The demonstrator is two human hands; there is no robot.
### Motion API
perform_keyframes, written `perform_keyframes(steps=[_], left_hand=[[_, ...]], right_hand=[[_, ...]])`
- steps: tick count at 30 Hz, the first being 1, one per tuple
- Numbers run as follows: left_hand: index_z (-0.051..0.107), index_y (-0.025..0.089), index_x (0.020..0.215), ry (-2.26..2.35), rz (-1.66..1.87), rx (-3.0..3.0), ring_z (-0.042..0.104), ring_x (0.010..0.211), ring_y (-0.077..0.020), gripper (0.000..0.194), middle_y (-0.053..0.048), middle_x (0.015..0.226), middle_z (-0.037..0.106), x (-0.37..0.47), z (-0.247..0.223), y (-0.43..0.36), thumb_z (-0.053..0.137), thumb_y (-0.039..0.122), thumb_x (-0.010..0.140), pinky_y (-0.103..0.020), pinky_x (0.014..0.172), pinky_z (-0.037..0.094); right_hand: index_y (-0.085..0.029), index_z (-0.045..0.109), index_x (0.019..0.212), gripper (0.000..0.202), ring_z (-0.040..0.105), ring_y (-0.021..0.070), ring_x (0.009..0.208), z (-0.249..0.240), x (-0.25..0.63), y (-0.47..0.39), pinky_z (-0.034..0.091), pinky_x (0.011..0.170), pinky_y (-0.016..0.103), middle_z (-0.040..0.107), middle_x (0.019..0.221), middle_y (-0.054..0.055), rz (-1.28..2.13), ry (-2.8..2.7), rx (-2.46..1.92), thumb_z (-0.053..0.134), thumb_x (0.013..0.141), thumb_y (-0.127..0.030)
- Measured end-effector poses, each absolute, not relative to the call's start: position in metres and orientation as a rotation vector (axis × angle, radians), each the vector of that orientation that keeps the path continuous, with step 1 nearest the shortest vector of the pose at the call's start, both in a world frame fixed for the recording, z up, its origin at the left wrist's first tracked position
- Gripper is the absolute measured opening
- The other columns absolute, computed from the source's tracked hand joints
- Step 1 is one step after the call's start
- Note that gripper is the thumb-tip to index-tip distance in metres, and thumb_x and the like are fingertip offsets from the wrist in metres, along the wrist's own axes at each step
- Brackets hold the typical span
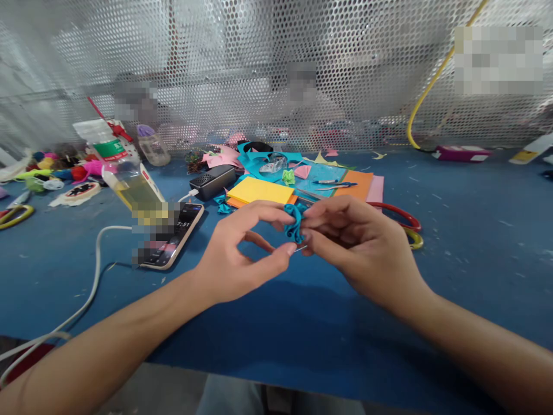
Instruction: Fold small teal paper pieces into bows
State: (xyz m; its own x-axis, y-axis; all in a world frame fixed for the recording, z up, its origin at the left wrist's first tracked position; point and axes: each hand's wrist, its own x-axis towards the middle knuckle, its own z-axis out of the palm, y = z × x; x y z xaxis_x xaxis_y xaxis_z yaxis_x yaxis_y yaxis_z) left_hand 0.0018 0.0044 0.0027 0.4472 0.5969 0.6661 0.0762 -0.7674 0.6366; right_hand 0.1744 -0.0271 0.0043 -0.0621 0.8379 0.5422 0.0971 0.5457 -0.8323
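Between my two hands, above the blue table, is a small teal paper flower [294, 223] with curled, folded petals. The fingers and thumb of my left hand [242, 253] close around its left side. My right hand [367, 242] pinches its right side with thumb and fingertips. A thin, shiny, pin-like piece [300, 248] sticks out below the flower near both thumbs; its kind is too small to tell. Just behind the hands lie a stack of yellow paper [261, 189] and scissors with red and yellow handles [400, 216], partly hidden by my right hand.
On the blue table [475, 259], a phone [177, 239] with a white cable [98, 259] and a bottle of yellowish liquid [129, 178] stand left. Behind are a black speaker-like box [213, 181], teal paper scraps [254, 161] and pens [334, 185]. A perforated metal screen [367, 75] rises at the back.
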Motion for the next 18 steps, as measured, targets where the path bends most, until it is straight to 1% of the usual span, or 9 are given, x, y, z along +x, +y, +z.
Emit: perform_keyframes(steps=[3, 6, 8, 10, 12, 14, 16, 18], left_hand=[[0.06, 0.021, 0.094, 0.55, 1.263, 2.225, 0.061, 0.081, -0.0132, 0.023, -0.005, 0.097, 0.062, 0.002, 0.003, 0.006, 0.067, 0.015, 0.073, -0.016, 0.054, 0.054], [0.06, 0.02, 0.092, 0.553, 1.211, 2.204, 0.062, 0.078, -0.0136, 0.02, -0.006, 0.095, 0.063, 0.001, 0.004, 0.008, 0.068, 0.019, 0.073, -0.016, 0.052, 0.053], [0.061, 0.019, 0.09, 0.556, 1.187, 2.176, 0.063, 0.08, -0.0147, 0.019, -0.006, 0.095, 0.063, 0.001, 0.005, 0.008, 0.069, 0.021, 0.072, -0.017, 0.051, 0.053], [0.062, 0.019, 0.087, 0.562, 1.171, 2.157, 0.062, 0.083, -0.0154, 0.016, -0.007, 0.096, 0.062, 0.001, 0.005, 0.008, 0.069, 0.021, 0.073, -0.016, 0.05, 0.053], [0.064, 0.019, 0.087, 0.562, 1.167, 2.14, 0.062, 0.081, -0.0143, 0.012, -0.006, 0.097, 0.061, 0.002, 0.006, 0.008, 0.067, 0.022, 0.075, -0.015, 0.048, 0.053], [0.066, 0.02, 0.088, 0.571, 1.166, 2.124, 0.062, 0.079, -0.0131, 0.011, -0.006, 0.096, 0.061, 0.002, 0.007, 0.007, 0.065, 0.023, 0.077, -0.015, 0.048, 0.052], [0.067, 0.02, 0.09, 0.644, 1.165, 2.098, 0.062, 0.078, -0.0129, 0.014, -0.005, 0.091, 0.063, 0.002, 0.008, 0.007, 0.065, 0.024, 0.077, -0.016, 0.052, 0.053], [0.066, 0.019, 0.089, 0.736, 1.164, 2.066, 0.062, 0.078, -0.0134, 0.016, -0.004, 0.085, 0.066, 0.002, 0.01, 0.006, 0.068, 0.025, 0.074, -0.018, 0.057, 0.053]], right_hand=[[-0.02, 0.057, 0.089, 0.017, 0.059, 0.0082, 0.059, 0.003, 0.177, -0.027, 0.051, 0.055, 0.02, 0.061, 0.069, -0.004, 0.584, -1.619, -0.856, 0.062, 0.074, -0.013], [-0.022, 0.061, 0.094, 0.02, 0.052, 0.0082, 0.058, 0.004, 0.18, -0.026, 0.047, 0.052, 0.021, 0.057, 0.07, -0.003, 0.338, -1.758, -0.874, 0.059, 0.077, -0.013], [-0.022, 0.062, 0.092, 0.018, 0.049, 0.0083, 0.057, 0.006, 0.183, -0.025, 0.044, 0.051, 0.023, 0.055, 0.074, -0.001, 0.203, -1.825, -0.875, 0.06, 0.076, -0.014], [-0.021, 0.062, 0.085, 0.013, 0.049, 0.0095, 0.061, 0.008, 0.185, -0.025, 0.044, 0.054, 0.025, 0.054, 0.08, 0.001, 0.137, -1.85, -0.89, 0.062, 0.074, -0.014], [-0.021, 0.059, 0.078, 0.009, 0.052, 0.0121, 0.071, 0.009, 0.186, -0.024, 0.046, 0.061, 0.027, 0.053, 0.085, 0.002, 0.131, -1.853, -0.905, 0.064, 0.072, -0.015], [-0.021, 0.057, 0.073, 0.009, 0.054, 0.0141, 0.077, 0.01, 0.186, -0.024, 0.046, 0.068, 0.028, 0.054, 0.084, 0.002, 0.174, -1.852, -0.923, 0.063, 0.072, -0.015], [-0.021, 0.055, 0.07, 0.009, 0.055, 0.0142, 0.077, 0.011, 0.186, -0.024, 0.045, 0.069, 0.028, 0.057, 0.08, 0.001, 0.284, -1.856, -0.957, 0.061, 0.074, -0.015], [-0.021, 0.056, 0.071, 0.007, 0.055, 0.0133, 0.072, 0.011, 0.185, -0.025, 0.045, 0.066, 0.027, 0.059, 0.074, -0.001, 0.43, -1.858, -1.017, 0.059, 0.075, -0.017]])
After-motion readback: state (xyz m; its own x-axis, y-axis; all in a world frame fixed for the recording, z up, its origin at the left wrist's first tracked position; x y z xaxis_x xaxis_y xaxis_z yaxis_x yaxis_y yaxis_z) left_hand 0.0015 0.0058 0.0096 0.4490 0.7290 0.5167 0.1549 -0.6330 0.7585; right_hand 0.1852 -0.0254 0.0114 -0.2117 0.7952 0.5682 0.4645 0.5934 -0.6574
